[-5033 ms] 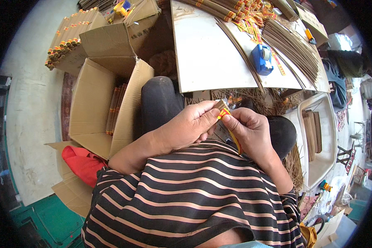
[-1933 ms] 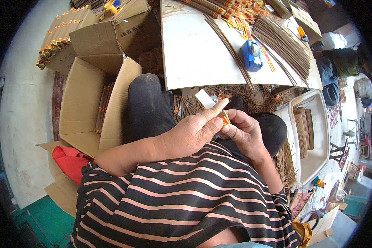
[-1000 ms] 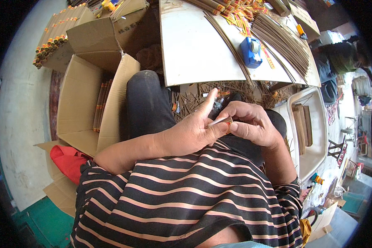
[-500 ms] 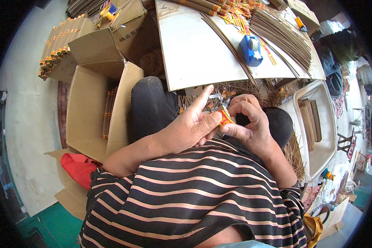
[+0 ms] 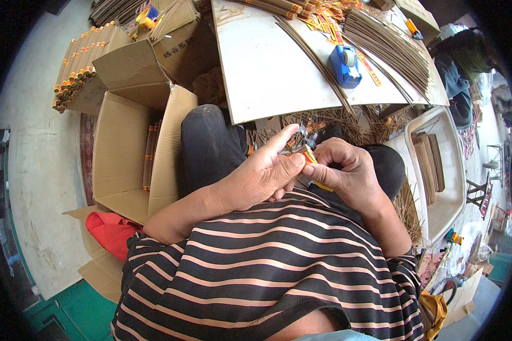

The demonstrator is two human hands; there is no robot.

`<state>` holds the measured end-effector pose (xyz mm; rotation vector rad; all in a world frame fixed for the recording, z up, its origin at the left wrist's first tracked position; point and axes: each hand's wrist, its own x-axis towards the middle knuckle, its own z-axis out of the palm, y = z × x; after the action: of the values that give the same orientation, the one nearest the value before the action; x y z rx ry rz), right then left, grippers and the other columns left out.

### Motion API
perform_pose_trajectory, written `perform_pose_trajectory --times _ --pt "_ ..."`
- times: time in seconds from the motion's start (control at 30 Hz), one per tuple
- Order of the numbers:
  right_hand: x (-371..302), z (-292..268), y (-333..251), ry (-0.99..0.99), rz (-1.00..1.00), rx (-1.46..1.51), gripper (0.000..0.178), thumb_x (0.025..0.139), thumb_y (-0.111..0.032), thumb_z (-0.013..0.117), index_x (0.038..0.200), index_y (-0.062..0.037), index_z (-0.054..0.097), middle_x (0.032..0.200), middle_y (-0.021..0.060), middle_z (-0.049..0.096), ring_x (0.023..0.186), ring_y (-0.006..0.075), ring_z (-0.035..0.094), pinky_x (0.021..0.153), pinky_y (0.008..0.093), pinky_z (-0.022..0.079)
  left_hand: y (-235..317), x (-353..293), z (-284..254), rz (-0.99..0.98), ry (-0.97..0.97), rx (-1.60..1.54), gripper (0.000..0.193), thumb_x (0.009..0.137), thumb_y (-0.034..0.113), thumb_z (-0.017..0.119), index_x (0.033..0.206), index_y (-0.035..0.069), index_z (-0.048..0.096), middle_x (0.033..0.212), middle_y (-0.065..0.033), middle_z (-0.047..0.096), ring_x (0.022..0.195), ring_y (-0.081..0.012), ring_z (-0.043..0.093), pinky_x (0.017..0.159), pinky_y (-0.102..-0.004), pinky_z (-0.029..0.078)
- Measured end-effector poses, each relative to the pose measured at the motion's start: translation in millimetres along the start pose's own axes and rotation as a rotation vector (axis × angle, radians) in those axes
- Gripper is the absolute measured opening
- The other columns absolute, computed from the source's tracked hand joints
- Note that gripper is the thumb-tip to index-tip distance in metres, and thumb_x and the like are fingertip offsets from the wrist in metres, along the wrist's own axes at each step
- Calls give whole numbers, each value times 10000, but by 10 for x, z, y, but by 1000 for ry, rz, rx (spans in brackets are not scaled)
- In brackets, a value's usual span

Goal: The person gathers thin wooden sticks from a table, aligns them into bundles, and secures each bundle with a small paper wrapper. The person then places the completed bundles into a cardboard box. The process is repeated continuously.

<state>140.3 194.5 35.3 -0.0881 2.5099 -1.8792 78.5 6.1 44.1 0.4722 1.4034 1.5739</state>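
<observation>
Head view: cardboard box (image 5: 114, 176); left hand (image 5: 264, 175), forefinger extended, curled around a stick bundle (image 5: 309, 152) before the striped shirt (image 5: 256, 256); right hand (image 5: 350, 170), nearly closed, pinching the bundle's red-and-yellow strip (image 5: 322, 186); farther right, a white tub (image 5: 446, 213) holding brown sticks (image 5: 425, 167)

Black pink-striped shirt (image 5: 239, 264), dark trousers (image 5: 203, 145)

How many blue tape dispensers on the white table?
1: the blue tape dispenser stands among brown sticks on the white table, toward its front edge. The table's far end is cut off; more may be hidden.
</observation>
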Motion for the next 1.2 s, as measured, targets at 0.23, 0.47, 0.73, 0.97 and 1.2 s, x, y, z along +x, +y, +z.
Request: perform_pose_trajectory --times 0.23,0.47,0.73,0.97,1.2 --pt "13 -2 -17 -19 8 11 238 758 -207 720 741 -9 589 679 57 551 614 130 501 558 262 428 -18 -4 19 -1 41 11 667 957 351 398 1408 -2 55 722 -26 496 558 -41 427 499 -159 383" --pt "39 65 176 46 -99 76 275 735 -231 732 747 -10 570 716 68 560 677 167 522 641 281 439 -18 5 83 43 134 71 673 954 304 425 1392 -46 53 693 -23 480 579 -40 433 495 -157 374" --pt "15 -2 -164 164 74 -265 283 701 -236 755 754 -1 606 686 86 550 655 188 533 613 286 452 -162 69 169 189 323 283 688 957 246 422 1407 -8 -33 718 -18 476 629 -46 415 555 -181 366" --pt "-101 48 -49 54 223 110 269 844 -202 633 954 42 623 764 59 610 683 99 541 589 227 452 -93 65 216 145 311 446 687 957 223 420 1407 -6 -47 741 -40 501 627 -65 427 580 -200 384" --pt "-151 91 109 -45 205 480 310 888 -152 569 1125 37 503 1001 54 572 895 99 528 806 220 443 -164 81 205 209 222 309 713 961 229 411 1406 31 -109 722 -28 482 621 -60 429 559 -193 378"
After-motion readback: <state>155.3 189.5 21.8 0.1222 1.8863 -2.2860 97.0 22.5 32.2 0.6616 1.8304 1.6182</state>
